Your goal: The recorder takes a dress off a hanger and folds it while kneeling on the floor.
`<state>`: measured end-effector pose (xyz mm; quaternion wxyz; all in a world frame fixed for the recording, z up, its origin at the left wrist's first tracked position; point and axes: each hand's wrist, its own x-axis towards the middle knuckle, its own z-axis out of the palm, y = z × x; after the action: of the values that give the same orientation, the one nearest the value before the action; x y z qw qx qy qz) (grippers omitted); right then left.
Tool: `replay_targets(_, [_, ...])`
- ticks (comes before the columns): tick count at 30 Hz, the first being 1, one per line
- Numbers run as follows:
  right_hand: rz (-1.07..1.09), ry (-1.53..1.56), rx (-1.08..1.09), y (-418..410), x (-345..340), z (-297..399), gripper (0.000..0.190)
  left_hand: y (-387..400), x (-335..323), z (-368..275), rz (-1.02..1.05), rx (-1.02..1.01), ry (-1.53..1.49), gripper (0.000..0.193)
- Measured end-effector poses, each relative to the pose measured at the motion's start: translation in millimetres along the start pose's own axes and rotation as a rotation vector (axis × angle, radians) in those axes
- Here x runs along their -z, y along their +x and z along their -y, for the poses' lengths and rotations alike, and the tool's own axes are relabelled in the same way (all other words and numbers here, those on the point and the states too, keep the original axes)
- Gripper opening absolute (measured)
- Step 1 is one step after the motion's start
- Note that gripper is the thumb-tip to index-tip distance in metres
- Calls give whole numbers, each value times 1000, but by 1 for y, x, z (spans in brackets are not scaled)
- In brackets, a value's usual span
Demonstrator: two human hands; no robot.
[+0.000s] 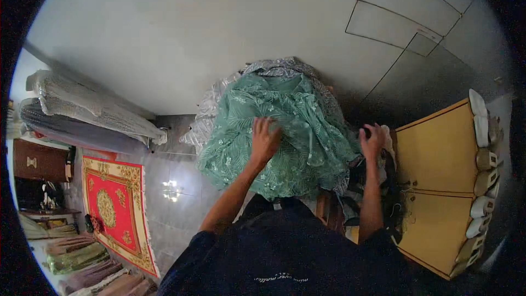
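A green patterned garment (242,131) of thin fabric, with pale leaf and flower motifs, lies spread over a heap of silvery fabric (207,115) in front of me. My left hand (266,137) is over the middle of the green garment, fingers bent and slightly blurred; whether it pinches the cloth I cannot tell. To the right, past the garment's edge, my right hand (372,139) is raised with a small dark object (367,132) at its thumb and fingers. What that object is cannot be made out.
A yellow wooden cabinet (437,152) stands at right, with white containers (481,207) along its far edge. Dark items and hangers (395,209) are beside it. At left are hanging garments (94,102) and a red patterned rug (115,209) on grey tiles. A pale wall (185,28) rises ahead.
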<state>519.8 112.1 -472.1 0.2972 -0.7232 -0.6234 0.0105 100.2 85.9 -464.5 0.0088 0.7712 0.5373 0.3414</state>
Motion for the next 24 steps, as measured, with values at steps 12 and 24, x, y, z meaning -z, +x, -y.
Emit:
replay_targets(12, [129,201,395,-91,-49,163,45,-131,87,229,-713,1402,57,35])
replay_targets(24, [530,158,337,-91,-60,127,54,-126,20,65,163,335,-75,66])
